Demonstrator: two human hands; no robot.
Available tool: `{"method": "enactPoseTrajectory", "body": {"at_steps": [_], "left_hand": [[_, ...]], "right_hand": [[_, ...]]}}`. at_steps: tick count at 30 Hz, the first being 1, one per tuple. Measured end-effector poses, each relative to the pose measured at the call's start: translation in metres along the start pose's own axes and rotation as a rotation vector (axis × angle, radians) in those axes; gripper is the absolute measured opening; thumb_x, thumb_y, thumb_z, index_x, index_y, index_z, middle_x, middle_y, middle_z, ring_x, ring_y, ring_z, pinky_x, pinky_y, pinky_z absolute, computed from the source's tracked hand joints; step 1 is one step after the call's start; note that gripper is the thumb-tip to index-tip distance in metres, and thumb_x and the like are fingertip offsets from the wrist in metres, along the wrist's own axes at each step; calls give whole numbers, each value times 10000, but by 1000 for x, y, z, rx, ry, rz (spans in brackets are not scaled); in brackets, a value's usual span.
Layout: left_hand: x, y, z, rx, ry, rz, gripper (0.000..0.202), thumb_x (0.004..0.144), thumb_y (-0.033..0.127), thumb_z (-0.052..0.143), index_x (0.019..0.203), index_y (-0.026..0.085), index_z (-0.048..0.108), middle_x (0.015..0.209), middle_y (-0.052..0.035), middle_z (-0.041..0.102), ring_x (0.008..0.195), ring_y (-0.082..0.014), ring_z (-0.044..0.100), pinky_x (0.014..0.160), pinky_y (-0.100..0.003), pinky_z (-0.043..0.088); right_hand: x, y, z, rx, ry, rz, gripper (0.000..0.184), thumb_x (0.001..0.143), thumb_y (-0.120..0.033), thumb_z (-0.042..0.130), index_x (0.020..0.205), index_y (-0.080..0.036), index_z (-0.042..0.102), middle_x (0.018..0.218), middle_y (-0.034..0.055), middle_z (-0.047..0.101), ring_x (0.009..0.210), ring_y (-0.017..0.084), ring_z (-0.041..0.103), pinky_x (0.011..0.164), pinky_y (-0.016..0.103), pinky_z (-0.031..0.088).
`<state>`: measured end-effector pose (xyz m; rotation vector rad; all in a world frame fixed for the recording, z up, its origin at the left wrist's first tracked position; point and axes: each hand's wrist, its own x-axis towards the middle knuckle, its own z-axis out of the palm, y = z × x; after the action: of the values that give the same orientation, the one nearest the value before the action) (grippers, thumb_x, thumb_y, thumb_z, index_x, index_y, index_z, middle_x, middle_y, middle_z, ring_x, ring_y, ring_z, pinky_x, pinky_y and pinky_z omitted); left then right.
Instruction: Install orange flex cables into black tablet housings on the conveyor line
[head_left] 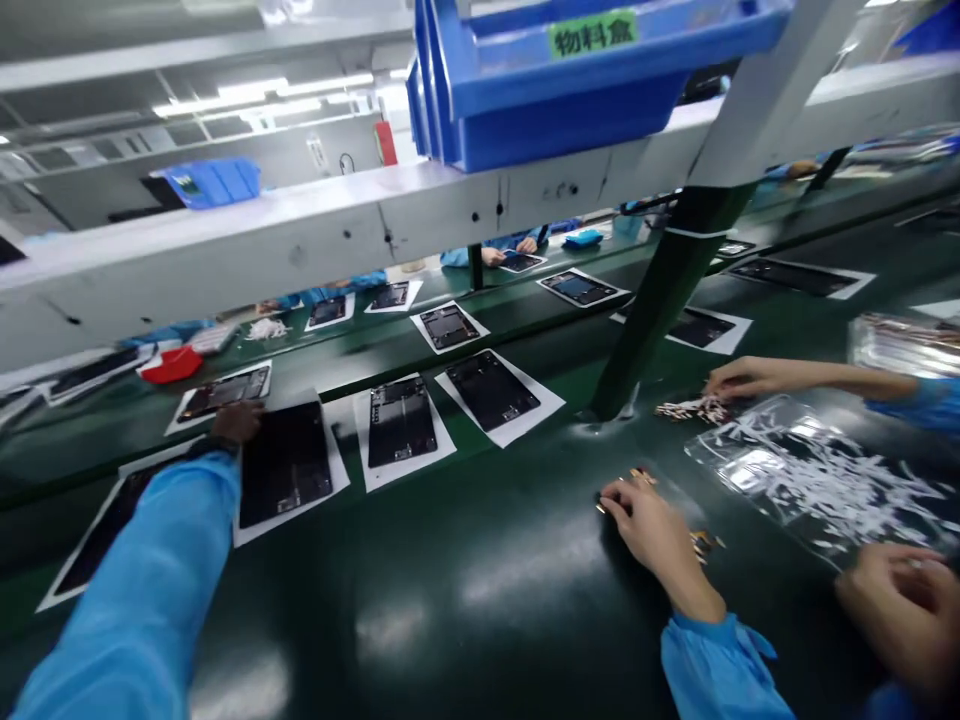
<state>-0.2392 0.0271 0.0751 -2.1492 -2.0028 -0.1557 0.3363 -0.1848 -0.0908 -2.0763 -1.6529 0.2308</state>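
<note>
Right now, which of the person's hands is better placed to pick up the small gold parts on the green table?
Right. The right hand lies among the gold parts; the left hand is stretched far off, at a dark panel.

bright ceiling tubes [262,95] | glare on green table [510,580] | motion blur | edges warped

Blue bin [570,90] cropped above, far workers hidden
</note>
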Motion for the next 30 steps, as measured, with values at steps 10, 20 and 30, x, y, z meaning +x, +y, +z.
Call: {"method": "enactPoseTrajectory", "body": {"at_steps": [10, 20, 30], "left_hand": [[-27, 121, 67, -69, -273, 508, 328, 844, 423, 648, 1033, 155, 645, 1097, -51, 630, 1012, -192, 605, 900, -263, 465], [-64, 179, 80, 99, -369, 580, 165, 834, 157, 626, 976, 74, 626, 1008, -155, 659, 957, -265, 641, 819, -388, 517], [-107, 206, 29, 80, -294, 721, 156, 765, 109, 636, 918, 86, 618, 922, -153, 681, 842, -260, 670, 690, -333, 506]], "right_hand": [[-4, -5, 0, 420, 42, 96, 325, 790, -539, 548, 810, -221, 613, 748, 47, 682, 630, 207, 615, 612, 320, 456], [-6, -8, -7, 528, 50, 95, 412, 688, -579, 611, 813, -198, 708, 734, 68, 722, 620, 225, 654, 606, 322, 520], [-7, 2, -25, 559, 43, 41, 332, 663, -580, 688, 740, -257, 711, 726, 74, 732, 577, 278, 660, 449, 361, 527]]}}
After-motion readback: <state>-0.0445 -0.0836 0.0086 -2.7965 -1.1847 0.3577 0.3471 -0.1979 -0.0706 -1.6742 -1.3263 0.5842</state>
